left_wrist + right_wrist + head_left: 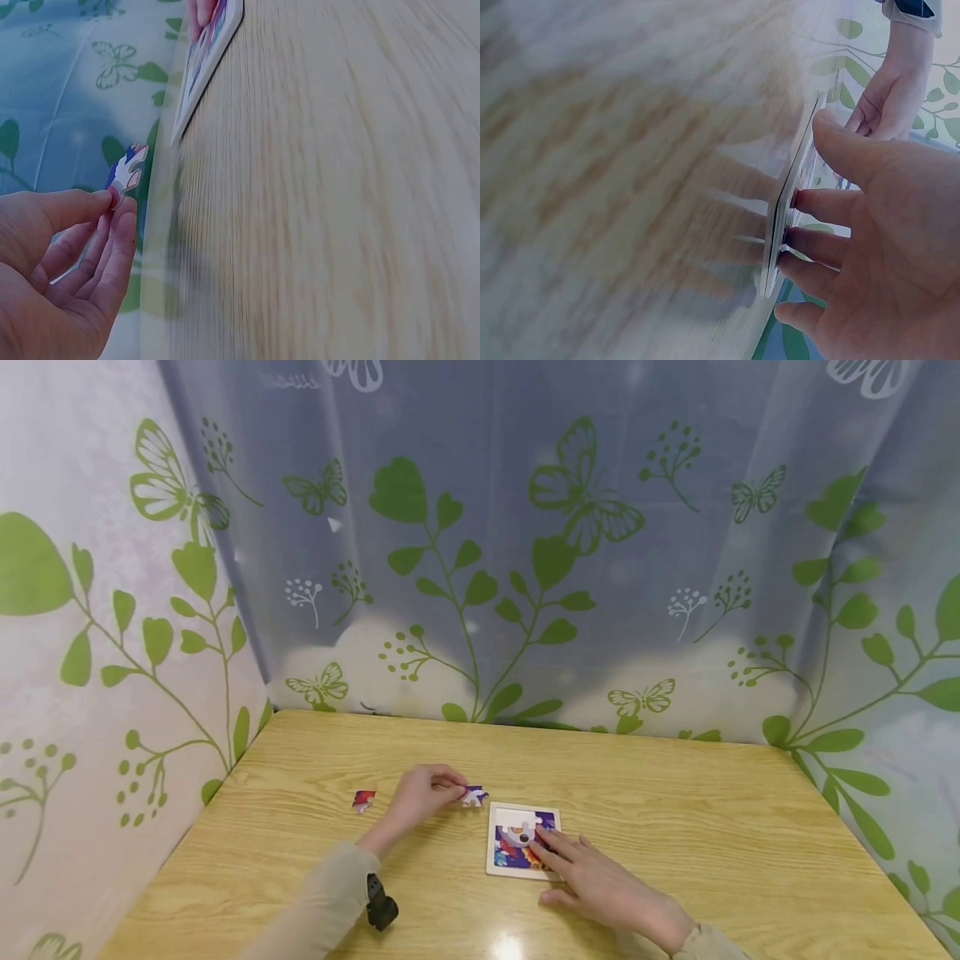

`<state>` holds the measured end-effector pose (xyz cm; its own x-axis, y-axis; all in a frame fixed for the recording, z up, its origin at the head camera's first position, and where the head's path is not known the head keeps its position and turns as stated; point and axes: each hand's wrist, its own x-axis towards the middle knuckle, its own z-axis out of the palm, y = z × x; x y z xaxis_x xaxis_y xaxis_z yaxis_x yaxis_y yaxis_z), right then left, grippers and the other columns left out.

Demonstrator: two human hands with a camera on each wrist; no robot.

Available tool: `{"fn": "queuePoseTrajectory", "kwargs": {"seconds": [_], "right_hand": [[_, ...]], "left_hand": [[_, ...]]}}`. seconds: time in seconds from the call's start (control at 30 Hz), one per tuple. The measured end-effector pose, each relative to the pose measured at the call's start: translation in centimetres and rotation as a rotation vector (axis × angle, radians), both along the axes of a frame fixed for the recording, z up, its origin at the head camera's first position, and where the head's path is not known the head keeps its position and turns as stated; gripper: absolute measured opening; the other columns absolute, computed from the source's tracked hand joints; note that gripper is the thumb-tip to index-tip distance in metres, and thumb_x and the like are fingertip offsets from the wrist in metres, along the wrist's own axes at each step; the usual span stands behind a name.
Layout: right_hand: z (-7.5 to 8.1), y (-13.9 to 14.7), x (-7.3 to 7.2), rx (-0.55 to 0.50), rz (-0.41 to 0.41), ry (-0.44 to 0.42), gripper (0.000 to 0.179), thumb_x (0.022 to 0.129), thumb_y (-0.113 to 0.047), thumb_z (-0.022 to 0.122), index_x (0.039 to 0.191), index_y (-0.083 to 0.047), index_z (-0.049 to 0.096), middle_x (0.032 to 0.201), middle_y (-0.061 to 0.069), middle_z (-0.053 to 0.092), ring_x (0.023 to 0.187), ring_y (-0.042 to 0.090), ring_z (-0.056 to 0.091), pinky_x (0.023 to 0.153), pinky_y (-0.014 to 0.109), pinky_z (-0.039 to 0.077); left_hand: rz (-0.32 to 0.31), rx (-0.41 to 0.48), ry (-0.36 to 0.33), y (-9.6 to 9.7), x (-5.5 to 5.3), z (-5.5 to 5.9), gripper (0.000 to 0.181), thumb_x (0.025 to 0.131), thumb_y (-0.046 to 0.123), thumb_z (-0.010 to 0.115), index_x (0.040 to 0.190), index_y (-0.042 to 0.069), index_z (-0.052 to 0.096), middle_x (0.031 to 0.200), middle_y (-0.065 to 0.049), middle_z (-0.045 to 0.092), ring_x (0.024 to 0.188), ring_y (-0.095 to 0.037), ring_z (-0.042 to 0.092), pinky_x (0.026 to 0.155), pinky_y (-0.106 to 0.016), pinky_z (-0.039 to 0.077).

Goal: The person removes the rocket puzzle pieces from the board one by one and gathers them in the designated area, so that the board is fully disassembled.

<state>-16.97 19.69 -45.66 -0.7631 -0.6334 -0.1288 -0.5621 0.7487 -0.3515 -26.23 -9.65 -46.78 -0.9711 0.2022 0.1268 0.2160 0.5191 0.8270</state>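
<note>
One puzzle piece [475, 796], edge-pinched by the left hand [422, 795], tabs free; the right hand [596, 878], fingers outstretched, apparently steadies the framed puzzle [514, 838].

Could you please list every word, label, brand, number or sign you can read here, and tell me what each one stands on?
No readable text anywhere.
Too faint and small to read: a lettering-like mark near the top left of the curtain.
No lettering can be made out on the puzzle tray, the puzzle piece in the left hand, or the loose piece.
</note>
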Motion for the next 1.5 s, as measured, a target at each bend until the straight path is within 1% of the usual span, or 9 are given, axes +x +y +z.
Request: {"fn": "queuePoseTrajectory", "kwargs": {"seconds": [0.3, 0.5, 0.7, 0.83, 0.9, 1.03, 1.1, 1.23, 1.5], "right_hand": [[-0.1, 0.1, 0.0, -0.011, 0.007, 0.01, 0.07, 0.101, -0.048, 0.055, 0.155, -0.007, 0.039, 0.163, 0.02, 0.029, 0.145, 0.043, 0.034, 0.116, 0.063, 0.026], [-0.2, 0.1, 0.0, -0.013, 0.012, 0.017, 0.07, 0.101, -0.048, 0.055, 0.155, -0.006, 0.04, 0.163, 0.02, 0.029, 0.145, 0.043, 0.034, 0.116, 0.063, 0.027], [-0.1, 0.1, 0.0, -0.017, 0.008, 0.011, 0.07, 0.101, -0.048, 0.055, 0.155, -0.006, 0.039, 0.163, 0.02, 0.028, 0.145, 0.043, 0.034, 0.116, 0.062, 0.026], [-0.1, 0.1, 0.0, -0.022, 0.012, 0.009, 0.07, 0.102, -0.048, 0.054, 0.155, -0.006, 0.039, 0.163, 0.02, 0.028, 0.145, 0.043, 0.034, 0.116, 0.062, 0.026], [0.0, 0.1, 0.0, -0.022, 0.012, 0.008, 0.07, 0.102, -0.049, 0.054, 0.156, -0.006, 0.039, 0.163, 0.02, 0.028, 0.145, 0.043, 0.034, 0.116, 0.062, 0.026], [-0.1, 0.2, 0.0, -0.017, 0.008, 0.006, 0.071, 0.102, -0.051, 0.053, 0.156, -0.008, 0.038, 0.164, 0.019, 0.028, 0.146, 0.042, 0.033, 0.117, 0.061, 0.026], [-0.1, 0.2, 0.0, -0.016, 0.007, 0.006, 0.071, 0.102, -0.051, 0.052, 0.156, -0.008, 0.038, 0.164, 0.019, 0.028, 0.146, 0.042, 0.033, 0.117, 0.061, 0.026], [-0.2, 0.2, 0.0, -0.019, 0.007, 0.007, 0.071, 0.102, -0.052, 0.052, 0.156, -0.009, 0.038, 0.164, 0.019, 0.027, 0.146, 0.042, 0.033, 0.117, 0.061, 0.026], [0.0, 0.2, 0.0, -0.023, 0.002, -0.004, 0.071, 0.102, -0.051, 0.052, 0.156, -0.009, 0.038, 0.164, 0.019, 0.027, 0.147, 0.042, 0.032, 0.117, 0.061, 0.025]], "left_hand": [[0.104, -0.024, -0.035, -3.6, 0.0, 0.0, 0.004, 0.093, 0.011, 0.073, 0.095, 0.011, 0.077, 0.089, 0.0, 0.073, 0.079, -0.013, 0.066, 0.067, -0.029, 0.054], [0.147, -0.002, -0.054, -6.1, -0.2, -0.1, 0.006, 0.094, 0.008, 0.071, 0.098, 0.006, 0.076, 0.089, -0.004, 0.073, 0.078, -0.014, 0.067, 0.067, -0.028, 0.056], [0.165, -0.041, -0.06, -7.8, 0.2, 0.3, 0.009, 0.096, 0.007, 0.069, 0.101, 0.003, 0.075, 0.091, -0.007, 0.074, 0.079, -0.018, 0.067, 0.065, -0.026, 0.054], [0.16, -0.066, -0.096, -8.3, 0.5, 0.5, 0.011, 0.097, 0.005, 0.067, 0.102, 0.0, 0.075, 0.09, -0.008, 0.073, 0.078, -0.018, 0.066, 0.066, -0.028, 0.054], [0.162, -0.087, -0.097, -8.4, 0.7, 0.4, 0.01, 0.096, 0.005, 0.068, 0.101, 0.0, 0.075, 0.088, -0.007, 0.073, 0.076, -0.017, 0.065, 0.066, -0.028, 0.053], [0.161, -0.144, -0.063, -8.4, 0.8, 0.3, 0.009, 0.095, 0.005, 0.069, 0.098, 0.0, 0.076, 0.083, -0.004, 0.072, 0.072, -0.015, 0.064, 0.064, -0.029, 0.051], [0.16, -0.163, -0.047, -8.4, 0.8, 0.2, 0.008, 0.094, 0.007, 0.071, 0.097, 0.001, 0.076, 0.083, -0.004, 0.072, 0.074, -0.016, 0.064, 0.066, -0.031, 0.053], [0.155, -0.173, -0.03, -8.4, 0.8, -0.1, 0.008, 0.09, 0.008, 0.076, 0.095, 0.002, 0.076, 0.085, -0.004, 0.073, 0.077, -0.017, 0.067, 0.069, -0.034, 0.055], [0.149, -0.206, 0.015, -8.1, 0.9, -0.2, 0.007, 0.085, 0.005, 0.08, 0.09, 0.003, 0.076, 0.079, -0.002, 0.072, 0.071, -0.013, 0.064, 0.066, -0.031, 0.053]]}}
